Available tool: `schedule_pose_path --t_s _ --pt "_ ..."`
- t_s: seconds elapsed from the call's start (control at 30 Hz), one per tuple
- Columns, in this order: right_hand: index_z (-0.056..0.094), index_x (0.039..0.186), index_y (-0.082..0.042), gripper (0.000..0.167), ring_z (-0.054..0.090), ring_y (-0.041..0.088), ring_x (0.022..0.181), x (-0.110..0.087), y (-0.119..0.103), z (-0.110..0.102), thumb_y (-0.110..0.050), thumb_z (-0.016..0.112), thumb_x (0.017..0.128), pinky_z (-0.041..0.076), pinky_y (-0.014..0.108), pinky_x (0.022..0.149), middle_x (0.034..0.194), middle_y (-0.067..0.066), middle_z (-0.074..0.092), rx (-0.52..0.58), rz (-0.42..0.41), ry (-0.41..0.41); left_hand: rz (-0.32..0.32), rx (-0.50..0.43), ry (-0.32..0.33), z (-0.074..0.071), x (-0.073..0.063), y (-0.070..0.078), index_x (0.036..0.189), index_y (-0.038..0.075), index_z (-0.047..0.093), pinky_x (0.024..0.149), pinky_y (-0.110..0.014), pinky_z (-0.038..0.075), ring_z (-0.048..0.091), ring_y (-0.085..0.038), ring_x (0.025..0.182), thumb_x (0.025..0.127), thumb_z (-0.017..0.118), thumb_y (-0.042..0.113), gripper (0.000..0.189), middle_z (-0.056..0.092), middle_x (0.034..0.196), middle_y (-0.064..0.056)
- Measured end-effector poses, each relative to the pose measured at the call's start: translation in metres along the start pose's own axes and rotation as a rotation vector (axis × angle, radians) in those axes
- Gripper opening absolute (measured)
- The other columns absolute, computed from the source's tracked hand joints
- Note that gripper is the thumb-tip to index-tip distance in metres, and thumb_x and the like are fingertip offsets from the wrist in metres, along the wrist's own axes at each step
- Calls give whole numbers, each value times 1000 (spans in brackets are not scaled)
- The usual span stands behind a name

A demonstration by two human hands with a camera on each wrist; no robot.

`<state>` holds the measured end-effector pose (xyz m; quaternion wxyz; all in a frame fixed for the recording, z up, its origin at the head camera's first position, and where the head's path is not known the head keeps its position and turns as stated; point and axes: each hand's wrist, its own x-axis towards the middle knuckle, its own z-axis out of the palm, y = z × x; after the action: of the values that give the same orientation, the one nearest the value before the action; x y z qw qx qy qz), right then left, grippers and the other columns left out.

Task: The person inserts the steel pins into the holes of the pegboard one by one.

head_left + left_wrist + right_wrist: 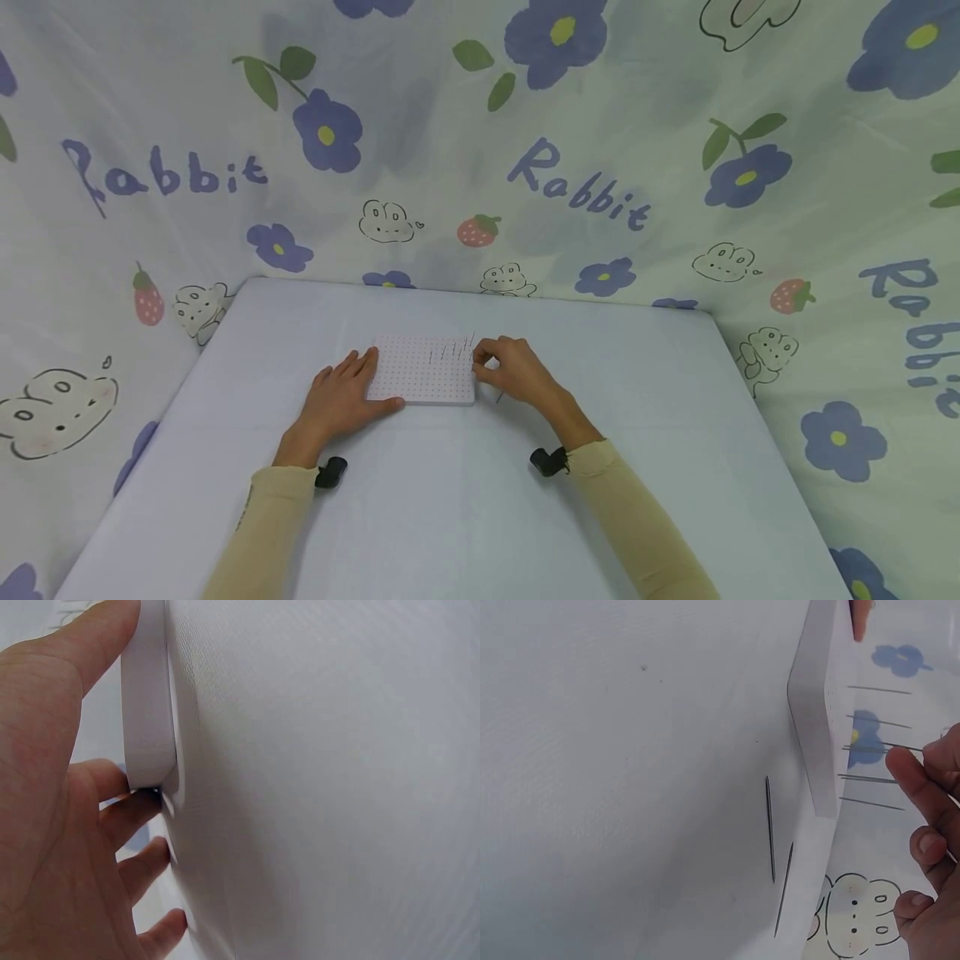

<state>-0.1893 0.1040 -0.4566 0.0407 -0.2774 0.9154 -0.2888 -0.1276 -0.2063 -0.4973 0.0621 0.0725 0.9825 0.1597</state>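
A white board (397,383) with rows of small holes lies on the table. My left hand (337,408) rests against its left end, fingers spread, with the thumb along the near edge and a fingertip at the corner. Several thin metal pins (879,689) stand in the board towards its far right. At the right edge, my right hand (517,367) pinches a thin metal pin (901,745) between thumb and index finger, among the standing ones. The other fingers are loosely bent.
Loose dark metal pins (771,829) lie on the white tablecloth (450,508) just right of the board, below my right hand. Behind the table hangs a printed cloth (420,108) with flowers and rabbits. A small black camera (550,461) sits at each wrist.
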Motion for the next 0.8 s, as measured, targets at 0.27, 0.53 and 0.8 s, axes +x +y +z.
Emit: schedule_pose_path --t_s 0.27,0.53,0.8 --pt "72 101 -19 9 63 14 88 4 0 6 -23 69 94 50 28 74 98 -7 73 -16 30 -3 2 -2 -5 0 -1 -1 159 0 19 116 -69 13 18 -44 151 85 60 74 112 26 163 -21" --pt "73 99 -19 7 65 15 92 7 -3 13 -22 69 94 51 31 79 97 -6 74 -35 17 -13 4 -2 -3 -4 -5 2 159 0 20 116 -69 14 20 -45 150 87 63 70 109 27 163 -22" --pt "73 98 -22 6 60 10 88 8 -8 15 -24 68 94 50 34 84 97 -8 74 -91 26 -21 7 -1 2 -3 -5 0 159 1 20 116 -69 14 20 -45 150 86 62 71 110 27 163 -21"
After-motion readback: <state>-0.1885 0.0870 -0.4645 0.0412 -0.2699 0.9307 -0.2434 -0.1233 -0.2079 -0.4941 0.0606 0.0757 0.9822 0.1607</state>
